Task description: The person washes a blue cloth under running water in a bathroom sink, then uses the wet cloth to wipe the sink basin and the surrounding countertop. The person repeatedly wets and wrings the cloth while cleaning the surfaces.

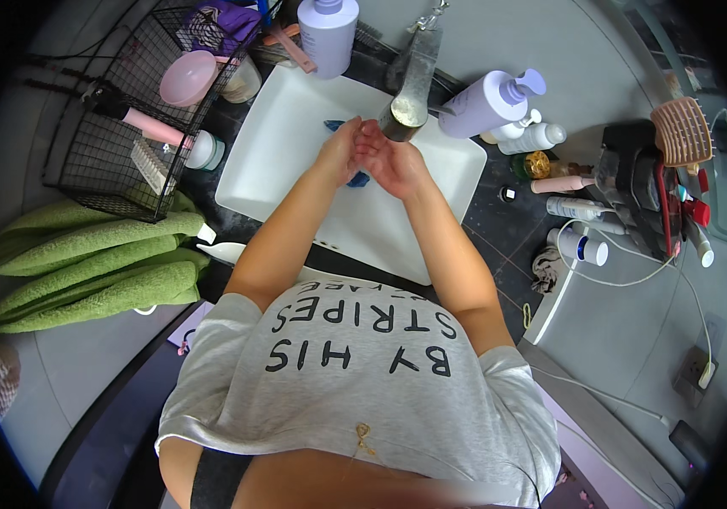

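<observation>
My left hand (339,154) and my right hand (395,162) are held together at the fingers above a white rectangular basin (255,162). The right palm is turned up with its fingers curled loosely. The left hand is seen from its side, so its palm is mostly hidden. I see nothing held in either hand. Just above the right fingers is the spout of a metal faucet (409,111), its surface whitish and worn. Dark blue patches (358,180) show in the basin around my hands; what they belong to is hidden.
Pump bottles (484,105) stand behind the basin. On the left are a black wire basket (115,165) and a green towel (102,261). A peach hairbrush (681,132), small bottles and a white cable (694,299) lie on the right over the dark tiled counter (497,229).
</observation>
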Demonstrator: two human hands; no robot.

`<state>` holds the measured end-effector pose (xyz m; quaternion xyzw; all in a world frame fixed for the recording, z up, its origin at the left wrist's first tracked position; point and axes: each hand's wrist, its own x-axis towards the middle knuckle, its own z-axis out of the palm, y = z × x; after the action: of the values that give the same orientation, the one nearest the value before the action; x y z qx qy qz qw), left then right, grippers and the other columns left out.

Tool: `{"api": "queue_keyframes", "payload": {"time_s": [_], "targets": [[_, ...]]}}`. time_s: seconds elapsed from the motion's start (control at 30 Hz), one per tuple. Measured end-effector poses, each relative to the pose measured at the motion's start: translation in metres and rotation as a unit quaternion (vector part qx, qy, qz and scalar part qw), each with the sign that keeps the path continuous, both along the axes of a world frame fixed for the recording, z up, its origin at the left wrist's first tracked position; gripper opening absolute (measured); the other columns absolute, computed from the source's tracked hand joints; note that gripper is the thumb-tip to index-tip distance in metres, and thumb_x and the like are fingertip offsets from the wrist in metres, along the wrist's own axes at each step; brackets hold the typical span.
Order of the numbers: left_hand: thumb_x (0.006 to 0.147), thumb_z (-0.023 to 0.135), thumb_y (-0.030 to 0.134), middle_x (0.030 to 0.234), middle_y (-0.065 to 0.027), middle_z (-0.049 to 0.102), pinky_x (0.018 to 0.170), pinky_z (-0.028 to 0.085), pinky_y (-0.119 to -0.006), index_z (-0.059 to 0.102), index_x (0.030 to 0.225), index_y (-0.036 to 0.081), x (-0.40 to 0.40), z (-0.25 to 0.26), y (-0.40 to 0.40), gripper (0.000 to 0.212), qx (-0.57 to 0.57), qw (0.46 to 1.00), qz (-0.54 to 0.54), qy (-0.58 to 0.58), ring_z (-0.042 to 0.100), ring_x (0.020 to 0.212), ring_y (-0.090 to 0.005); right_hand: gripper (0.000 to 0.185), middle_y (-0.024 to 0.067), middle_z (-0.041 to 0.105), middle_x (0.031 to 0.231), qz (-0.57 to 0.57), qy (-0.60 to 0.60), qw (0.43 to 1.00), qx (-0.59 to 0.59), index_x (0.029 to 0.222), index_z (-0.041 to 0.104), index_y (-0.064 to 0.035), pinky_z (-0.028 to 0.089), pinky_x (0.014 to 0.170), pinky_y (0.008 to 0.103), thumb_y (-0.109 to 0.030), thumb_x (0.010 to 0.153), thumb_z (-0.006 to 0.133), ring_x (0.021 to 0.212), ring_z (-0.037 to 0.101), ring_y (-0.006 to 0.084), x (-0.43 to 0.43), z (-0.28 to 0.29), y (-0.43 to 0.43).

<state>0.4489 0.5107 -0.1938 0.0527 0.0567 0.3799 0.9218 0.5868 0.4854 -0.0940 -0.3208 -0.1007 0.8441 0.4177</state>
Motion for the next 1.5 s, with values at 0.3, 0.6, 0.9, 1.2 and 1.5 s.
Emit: {"api": "queue_keyframes", "payload": {"time_s": [0.3, 0.6, 0.9, 1.2, 1.5], "targets": [[0.098, 0.042, 0.041, 0.106, -0.0037, 0.062, 0.087, 0.049, -0.041, 0.058, 0.097, 0.012, 0.026, 0.043, -0.013, 0.033, 0.036, 0.983, 0.172, -0.056, 0.061, 0.097, -0.0213, 0.024, 0.0091, 0.063, 0.089, -0.010, -0.349, 0.904, 0.246, 0.099, 0.059, -0.0036, 0.049, 0.073, 0.0350, -0.026, 0.093, 0.054, 0.081, 0.060, 0.0235, -0.046, -0.014, 0.024], [0.100, 0.041, 0.033, 0.104, -0.0042, 0.058, 0.078, 0.052, -0.036, 0.052, 0.112, 0.008, 0.059, 0.076, -0.021, 0.029, -0.107, 0.953, 0.150, 0.239, 0.060, 0.088, -0.0166, 0.033, 0.0117, 0.065, 0.089, 0.082, -0.537, 0.769, 0.337, 0.099, 0.059, -0.0029, 0.049, 0.075, 0.0394, -0.034, 0.092, 0.052, 0.086, 0.061, 0.0265, 0.013, -0.061, 0.038], [0.097, 0.047, 0.031, 0.108, -0.0053, 0.062, 0.083, 0.051, -0.034, 0.057, 0.110, 0.006, 0.065, 0.042, -0.002, 0.029, 0.089, 0.885, 0.252, 0.381, 0.061, 0.094, -0.0181, 0.063, 0.0180, 0.061, 0.095, -0.046, 0.162, 0.986, 0.018, 0.102, 0.056, 0.0009, 0.049, 0.081, 0.0429, -0.059, 0.090, 0.039, 0.086, 0.059, 0.0319, -0.013, -0.028, 0.009], [0.089, 0.054, 0.029, 0.103, -0.0175, 0.063, 0.084, 0.050, -0.039, 0.058, 0.107, 0.002, 0.042, 0.046, -0.005, 0.033, 0.409, 0.505, 0.217, 0.728, 0.062, 0.096, -0.0295, 0.058, 0.0175, 0.059, 0.100, -0.215, -0.161, 0.963, -0.002, 0.126, 0.041, -0.0018, 0.053, 0.078, 0.0406, -0.051, 0.097, 0.036, 0.088, 0.061, 0.0307, -0.038, -0.073, -0.013], [0.093, 0.045, 0.050, 0.098, -0.0056, 0.064, 0.083, 0.051, -0.041, 0.056, 0.104, 0.013, 0.022, 0.057, -0.009, 0.040, -0.118, 0.982, 0.119, 0.092, 0.062, 0.090, -0.0221, 0.032, 0.0015, 0.054, 0.063, -0.057, 0.011, 0.996, -0.060, 0.083, 0.055, -0.0090, 0.040, 0.043, 0.0251, -0.040, 0.093, 0.057, 0.051, 0.051, 0.0108, -0.030, -0.011, 0.025]]}}
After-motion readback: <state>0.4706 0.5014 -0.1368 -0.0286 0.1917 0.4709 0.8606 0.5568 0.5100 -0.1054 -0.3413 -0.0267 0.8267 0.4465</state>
